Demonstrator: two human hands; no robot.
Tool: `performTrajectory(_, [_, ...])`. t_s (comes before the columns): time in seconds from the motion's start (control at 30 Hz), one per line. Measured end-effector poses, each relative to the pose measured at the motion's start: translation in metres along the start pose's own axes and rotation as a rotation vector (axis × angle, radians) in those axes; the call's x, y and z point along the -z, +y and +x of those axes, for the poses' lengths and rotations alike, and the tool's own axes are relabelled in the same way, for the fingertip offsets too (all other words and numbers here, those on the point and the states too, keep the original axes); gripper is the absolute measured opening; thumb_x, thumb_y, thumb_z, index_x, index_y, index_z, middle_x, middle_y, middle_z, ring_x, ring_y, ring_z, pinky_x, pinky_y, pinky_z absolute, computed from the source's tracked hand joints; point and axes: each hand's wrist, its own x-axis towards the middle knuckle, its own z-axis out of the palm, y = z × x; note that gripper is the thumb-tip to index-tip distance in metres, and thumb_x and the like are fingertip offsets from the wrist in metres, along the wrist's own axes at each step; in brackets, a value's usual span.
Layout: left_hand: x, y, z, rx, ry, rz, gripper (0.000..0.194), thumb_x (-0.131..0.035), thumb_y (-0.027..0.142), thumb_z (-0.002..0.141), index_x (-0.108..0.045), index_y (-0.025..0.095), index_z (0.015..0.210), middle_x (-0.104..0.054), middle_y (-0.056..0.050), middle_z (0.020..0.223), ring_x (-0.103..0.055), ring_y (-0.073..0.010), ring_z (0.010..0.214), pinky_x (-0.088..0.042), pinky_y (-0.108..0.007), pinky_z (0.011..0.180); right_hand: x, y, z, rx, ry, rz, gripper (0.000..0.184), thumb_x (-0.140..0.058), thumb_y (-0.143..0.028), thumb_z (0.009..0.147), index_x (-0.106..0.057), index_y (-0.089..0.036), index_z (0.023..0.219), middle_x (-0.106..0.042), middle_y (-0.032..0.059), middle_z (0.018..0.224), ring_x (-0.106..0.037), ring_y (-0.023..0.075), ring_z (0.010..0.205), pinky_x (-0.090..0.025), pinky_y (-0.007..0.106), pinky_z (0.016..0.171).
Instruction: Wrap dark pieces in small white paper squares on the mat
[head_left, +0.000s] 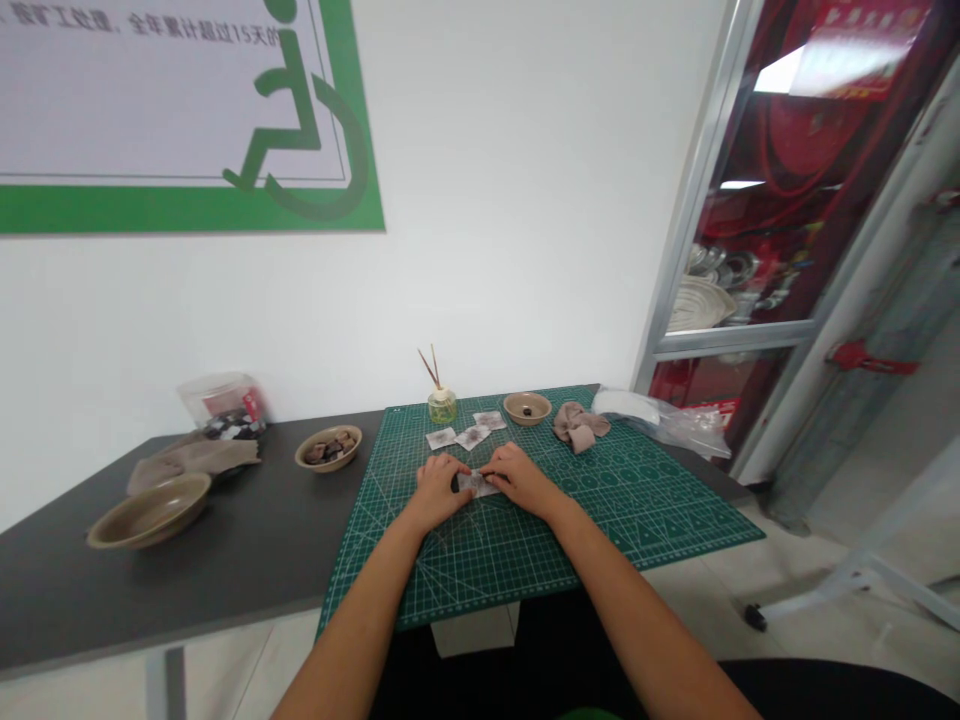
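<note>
Both hands meet over the front-middle of the green cutting mat point(510, 570). Between them lies a small whitish square with grey print point(475, 484), a card or sachet; I cannot tell which. My left hand point(441, 490) grips its left side, fingers bent, a small dark spot showing by the thumb. My right hand point(520, 478) pinches the right side, thumb and fingers close together. Just beyond the hands lie similar squares: one on the left point(441, 438), one in the middle point(472, 436) and one at the back point(490, 420). The fingers partly hide the held one.
A reed diffuser point(442, 406) stands behind the squares. Further right are a bowl point(516, 404) with a dark piece, a crumpled brown cloth point(581, 428) and a plastic bag point(667, 420). To the left sit a bowl of brown pieces point(306, 462), another bowl point(150, 512) and a clear tub point(217, 395).
</note>
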Motion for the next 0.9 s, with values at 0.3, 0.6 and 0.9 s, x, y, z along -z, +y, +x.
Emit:
performTrajectory(0.3, [-0.0012, -0.0008, -0.0002, -0.013, 0.012, -0.013, 0.025, -0.059, 0.033, 0.075, -0.062, 0.024, 0.098, -0.057, -0.003, 0.108, -0.045, -0.0234, 0.106, -0.033, -0.038, 0.088, 0.0036, 0.0003, -0.0019, 0.007, 0.012, 0.035, 0.019, -0.059, -0.014, 0.082, -0.069, -0.019, 0.097, -0.061, 0.0048, 0.083, -0.049, 0.0185, 0.086, -0.038, 0.033, 0.083])
performTrajectory(0.6, [-0.001, -0.0009, -0.0001, -0.016, 0.005, -0.019, 0.025, -0.06, 0.032, 0.074, -0.062, 0.024, 0.098, -0.057, -0.002, 0.108, -0.045, -0.0235, 0.107, -0.032, -0.038, 0.089, 0.0019, 0.002, -0.0022, 0.002, 0.022, 0.056, 0.018, -0.058, -0.012, 0.082, -0.069, -0.02, 0.095, -0.061, 0.0044, 0.082, -0.049, 0.018, 0.085, -0.038, 0.033, 0.082])
performTrajectory(0.9, [-0.0012, -0.0011, -0.0001, -0.015, 0.007, -0.025, 0.024, -0.06, 0.032, 0.074, -0.062, 0.024, 0.097, -0.057, -0.002, 0.107, -0.045, -0.0231, 0.106, -0.032, -0.038, 0.088, 0.0036, -0.004, -0.0007, 0.017, 0.023, 0.075, 0.015, -0.059, -0.008, 0.079, -0.066, -0.018, 0.089, -0.064, 0.0038, 0.084, -0.052, 0.018, 0.086, -0.038, 0.034, 0.082])
